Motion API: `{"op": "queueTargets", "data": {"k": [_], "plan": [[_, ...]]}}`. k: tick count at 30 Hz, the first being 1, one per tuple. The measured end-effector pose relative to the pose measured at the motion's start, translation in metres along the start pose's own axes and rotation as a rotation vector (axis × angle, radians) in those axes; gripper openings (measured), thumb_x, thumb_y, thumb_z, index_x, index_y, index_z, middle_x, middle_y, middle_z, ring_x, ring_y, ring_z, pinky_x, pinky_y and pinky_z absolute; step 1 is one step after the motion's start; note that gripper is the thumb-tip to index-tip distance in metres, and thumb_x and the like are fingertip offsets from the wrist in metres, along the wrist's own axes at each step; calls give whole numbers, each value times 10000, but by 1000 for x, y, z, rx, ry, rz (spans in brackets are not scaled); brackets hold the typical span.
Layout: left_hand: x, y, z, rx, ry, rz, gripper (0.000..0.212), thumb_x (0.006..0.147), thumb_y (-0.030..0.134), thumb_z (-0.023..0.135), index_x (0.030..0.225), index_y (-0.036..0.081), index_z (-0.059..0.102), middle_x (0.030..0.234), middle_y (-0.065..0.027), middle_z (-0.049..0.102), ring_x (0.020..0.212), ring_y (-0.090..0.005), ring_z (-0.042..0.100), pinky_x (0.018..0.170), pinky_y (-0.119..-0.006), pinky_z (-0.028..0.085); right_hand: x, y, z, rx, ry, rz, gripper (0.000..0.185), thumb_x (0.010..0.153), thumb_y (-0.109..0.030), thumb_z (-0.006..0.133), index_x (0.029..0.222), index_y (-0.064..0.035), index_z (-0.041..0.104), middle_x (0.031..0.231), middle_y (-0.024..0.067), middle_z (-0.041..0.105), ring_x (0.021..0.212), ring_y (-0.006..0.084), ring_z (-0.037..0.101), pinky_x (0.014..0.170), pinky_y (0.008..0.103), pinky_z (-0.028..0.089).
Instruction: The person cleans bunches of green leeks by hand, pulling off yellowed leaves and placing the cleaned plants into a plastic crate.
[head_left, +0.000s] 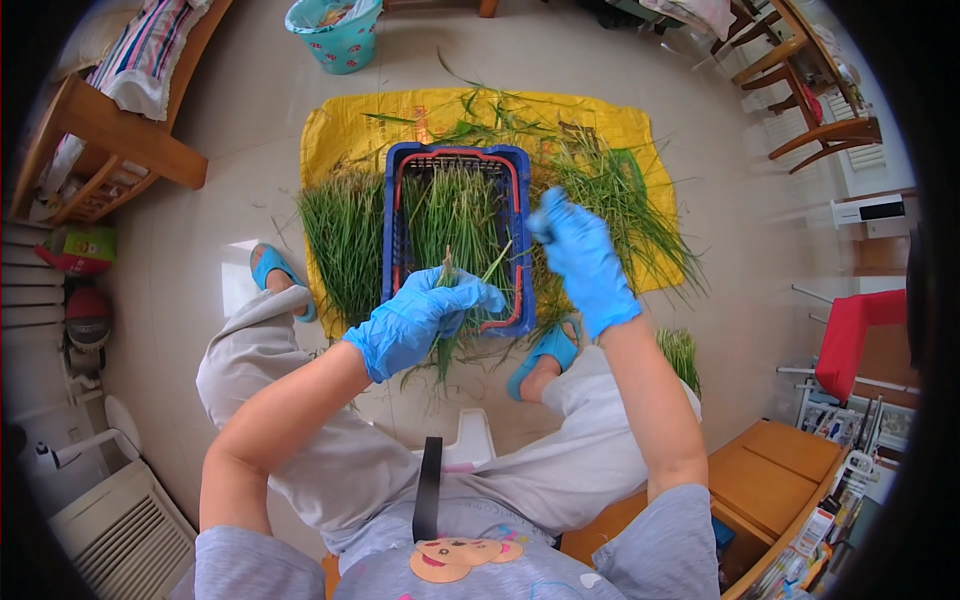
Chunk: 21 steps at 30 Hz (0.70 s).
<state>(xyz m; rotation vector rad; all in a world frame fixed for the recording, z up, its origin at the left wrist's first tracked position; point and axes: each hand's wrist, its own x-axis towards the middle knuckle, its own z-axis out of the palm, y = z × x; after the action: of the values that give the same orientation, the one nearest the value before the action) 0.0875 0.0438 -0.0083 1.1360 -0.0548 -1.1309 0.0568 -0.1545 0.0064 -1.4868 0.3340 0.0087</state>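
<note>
My left hand (424, 315), in a blue disposable glove, is closed on a few green stalks above the near end of a blue plastic basket (526, 300). My right hand (581, 255), gloved alike, is raised over the basket's right edge; it is blurred, and whether its fingers pinch anything does not show. Long green stalks (454, 217) lie lined up inside the basket, between its red handles. Left of it, a neat bundle of stalks (345, 247) rests on a yellow woven sack (319, 142). A looser, tangled pile (615, 202) spreads over the sack's right side.
A turquoise lined bin (337, 45) stands beyond the sack. Another small bundle of stalks (679, 356) is on the floor beside my right knee. Wooden furniture (135, 142) is at the upper left, a wooden cabinet (780, 457) at the lower right. My slippered feet flank the basket.
</note>
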Motion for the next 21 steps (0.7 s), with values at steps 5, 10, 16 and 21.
{"op": "queueTargets", "data": {"k": [5,10,16,21], "plan": [[4,-8,-8,-96,-33,-50,192,784,214,554,854,38,588,784,-20,585,508,-37,354,473,-171,289,-6,18,34,35,-30,142,183,745,-166,638,871,-45,583,723,-16,564,661,61,489,610,208,400],[-1,-3,-2,-10,-80,-83,201,779,218,555,845,32,595,764,-19,587,548,-44,397,508,-178,321,10,6,1,157,170,162,247,764,-313,604,801,-71,574,644,-21,527,518,35,410,472,157,317],[6,-7,-3,156,106,123,177,761,150,570,843,-2,608,811,-52,612,667,-78,523,601,-199,416,-2,14,24,-36,37,182,248,750,-279,629,790,-36,594,707,-9,564,634,62,478,591,213,396],[9,-10,-4,267,139,112,146,758,96,570,829,-23,614,806,-67,617,757,-113,551,746,-252,434,-2,26,30,-29,14,113,178,789,-200,584,764,-24,591,635,-11,561,555,69,484,524,211,400]]}}
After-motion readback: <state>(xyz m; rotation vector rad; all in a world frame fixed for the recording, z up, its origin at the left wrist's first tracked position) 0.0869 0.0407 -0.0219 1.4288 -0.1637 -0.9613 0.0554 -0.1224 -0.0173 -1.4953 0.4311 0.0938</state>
